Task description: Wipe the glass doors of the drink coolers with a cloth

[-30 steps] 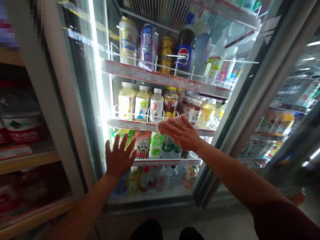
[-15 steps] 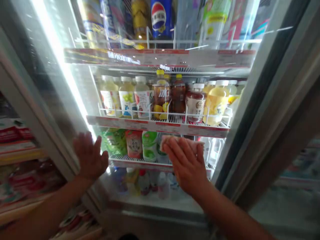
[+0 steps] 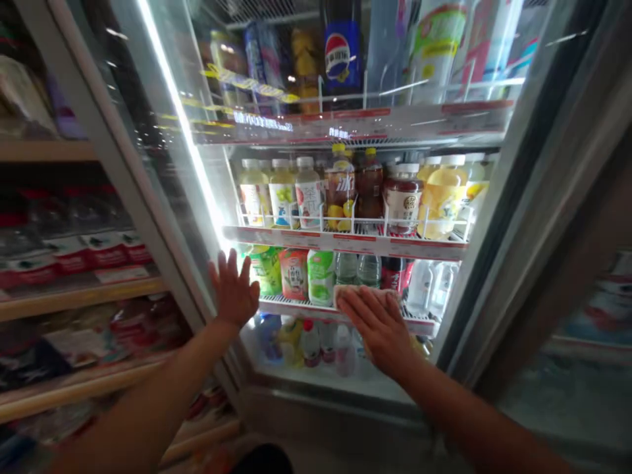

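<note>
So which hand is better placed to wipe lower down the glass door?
Right, I'd say. The right hand presses the cloth flat on the glass door; the left hand is bare, near the door's left edge.

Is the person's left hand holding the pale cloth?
No: the pale cloth lies under the flat right hand on the glass fridge door, while the left hand is spread empty.
</note>
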### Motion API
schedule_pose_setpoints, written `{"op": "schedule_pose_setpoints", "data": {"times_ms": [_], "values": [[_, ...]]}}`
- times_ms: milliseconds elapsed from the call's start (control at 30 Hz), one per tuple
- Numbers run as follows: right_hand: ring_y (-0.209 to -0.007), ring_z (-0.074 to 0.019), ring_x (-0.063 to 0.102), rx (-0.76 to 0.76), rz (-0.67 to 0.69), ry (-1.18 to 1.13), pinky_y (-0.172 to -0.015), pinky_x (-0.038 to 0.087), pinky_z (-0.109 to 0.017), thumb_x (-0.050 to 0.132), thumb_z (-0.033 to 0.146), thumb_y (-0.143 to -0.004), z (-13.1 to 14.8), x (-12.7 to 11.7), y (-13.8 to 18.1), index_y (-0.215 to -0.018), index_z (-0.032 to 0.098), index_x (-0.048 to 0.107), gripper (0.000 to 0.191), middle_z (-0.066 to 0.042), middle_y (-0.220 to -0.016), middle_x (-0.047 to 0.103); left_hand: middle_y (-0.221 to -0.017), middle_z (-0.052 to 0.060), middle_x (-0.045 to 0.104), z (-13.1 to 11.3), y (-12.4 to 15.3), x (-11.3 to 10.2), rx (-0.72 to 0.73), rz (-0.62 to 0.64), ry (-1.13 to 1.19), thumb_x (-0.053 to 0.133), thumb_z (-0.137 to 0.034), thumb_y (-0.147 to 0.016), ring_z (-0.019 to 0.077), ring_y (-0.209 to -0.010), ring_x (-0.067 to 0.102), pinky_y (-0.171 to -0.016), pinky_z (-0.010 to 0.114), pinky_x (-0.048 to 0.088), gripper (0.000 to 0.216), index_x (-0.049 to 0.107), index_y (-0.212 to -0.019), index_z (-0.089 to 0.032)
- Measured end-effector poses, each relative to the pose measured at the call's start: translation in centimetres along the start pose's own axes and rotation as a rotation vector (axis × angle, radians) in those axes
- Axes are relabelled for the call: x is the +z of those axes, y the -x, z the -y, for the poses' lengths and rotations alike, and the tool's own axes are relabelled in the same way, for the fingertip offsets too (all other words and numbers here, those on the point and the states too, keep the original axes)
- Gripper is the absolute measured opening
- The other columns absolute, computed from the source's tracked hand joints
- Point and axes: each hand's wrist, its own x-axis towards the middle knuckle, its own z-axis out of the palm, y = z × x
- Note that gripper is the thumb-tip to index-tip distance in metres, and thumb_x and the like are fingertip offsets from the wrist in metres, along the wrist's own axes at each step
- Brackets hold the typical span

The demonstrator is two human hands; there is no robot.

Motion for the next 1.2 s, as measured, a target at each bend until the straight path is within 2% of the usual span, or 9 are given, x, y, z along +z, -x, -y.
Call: {"op": "schedule_pose_setpoints", "data": {"times_ms": [200,400,467,567,633,800,967,1067,1200], "values": [[-0.156,-0.0199,0.019,0.099,-0.032,-0.028,-0.128,0.017,-0.045,0.041,0.01,-0.096,2.9,0.5,-8.2,-0.162,0.019,0.005,0.076,-0.007,-0.164,0.031,-0.169,0.014,0.0,-5.3,-1.1,-3.3,0.006,-0.045,0.171,0.046,-0.028,-0.1,0.0329,-0.156,-0.002,-0.124,0.063,0.014,0.075,0.003,-0.162,-0.022],[-0.153,-0.0186,0.028,-0.006,-0.087,-0.146,-0.121,0.038,-0.04,0.032,0.02,-0.102,3.7,1.1,-13.8,-0.16,0.021,-0.015,0.074,-0.01,-0.167,0.024,-0.16,0.011,0.037,-10.7,-3.6,-5.8,0.39,-0.1,0.452,0.042,-0.027,-0.1,0.0291,-0.155,0.016,-0.122,0.054,0.033,0.065,0.019,-0.16,-0.019],[-0.152,-0.0184,0.031,-0.063,-0.084,-0.066,-0.122,0.035,-0.039,0.032,0.022,-0.104,2.5,0.0,-14.5,-0.161,0.02,-0.011,0.072,-0.009,-0.165,0.029,-0.155,0.011,0.045,-10.4,-4.7,-5.7,0.383,-0.073,0.42,0.045,-0.025,-0.099,0.0301,-0.155,0.015,-0.121,0.052,0.035,0.06,0.03,-0.156,-0.016],[-0.15,-0.0223,0.034,-0.12,-0.077,0.157,-0.129,0.014,-0.047,0.043,0.033,-0.104,-0.9,-2.8,-14.8,-0.162,0.022,0.0,0.073,-0.009,-0.16,0.04,-0.154,0.01,0.047,-8.9,-5.6,-5.2,0.416,-0.076,0.313,0.046,-0.015,-0.096,0.0269,-0.153,0.024,-0.119,0.044,0.039,0.053,0.043,-0.149,-0.013],[-0.151,-0.0248,0.033,-0.016,-0.126,0.291,-0.129,0.007,-0.05,0.048,0.04,-0.103,-3.6,-4.8,-14.6,-0.162,0.024,0.006,0.075,-0.009,-0.16,0.04,-0.151,0.008,0.051,-8.2,-5.8,-5.0,0.441,-0.114,0.26,0.047,-0.01,-0.095,0.0239,-0.149,0.033,-0.118,0.041,0.039,0.05,0.048,-0.145,-0.015],[-0.15,-0.0245,0.034,0.125,-0.214,0.427,-0.127,0.011,-0.05,0.048,0.04,-0.103,-6.9,-6.5,-13.9,-0.162,0.027,0.009,0.072,-0.008,-0.16,0.04,-0.126,0.002,0.067,-6.8,-8.4,-5.5,0.475,-0.19,0.22,0.058,-0.022,-0.096,0.0198,-0.123,0.057,-0.11,0.042,0.043,0.035,0.062,-0.13,-0.028],[-0.147,-0.0243,0.04,0.16,-0.262,0.455,-0.126,0.014,-0.049,0.048,0.033,-0.102,-6.2,-5.5,-13.5,-0.162,0.025,0.01,0.072,-0.008,-0.157,0.046,-0.124,0.009,0.067,-2.7,-12.6,-7.2,0.263,-0.113,0.104,0.055,-0.021,-0.095,0.0232,-0.102,0.064,-0.089,0.041,0.052,0.039,0.061,-0.133,-0.026],[-0.146,-0.0247,0.041,0.165,-0.259,0.447,-0.126,0.016,-0.049,0.049,0.03,-0.101,-6.0,-5.5,-13.5,-0.162,0.024,0.015,0.07,-0.009,-0.157,0.045,-0.142,0.014,0.058,-1.4,-11.9,-6.8,0.117,-0.211,0.063,0.047,-0.017,-0.095,0.0297,-0.124,0.057,-0.101,0.047,0.047,0.053,0.048,-0.148,-0.022],[-0.147,-0.0238,0.041,0.199,-0.275,0.441,-0.126,0.015,-0.047,0.047,0.03,-0.102,-5.9,-5.4,-13.4,-0.161,0.023,0.022,0.064,-0.008,-0.157,0.045,-0.151,0.014,0.05,-2.0,-9.2,-5.9,0.272,-0.195,0.045,0.045,-0.016,-0.096,0.0294,-0.143,0.041,-0.117,0.049,0.032,0.067,0.024,-0.16,-0.018]]}}
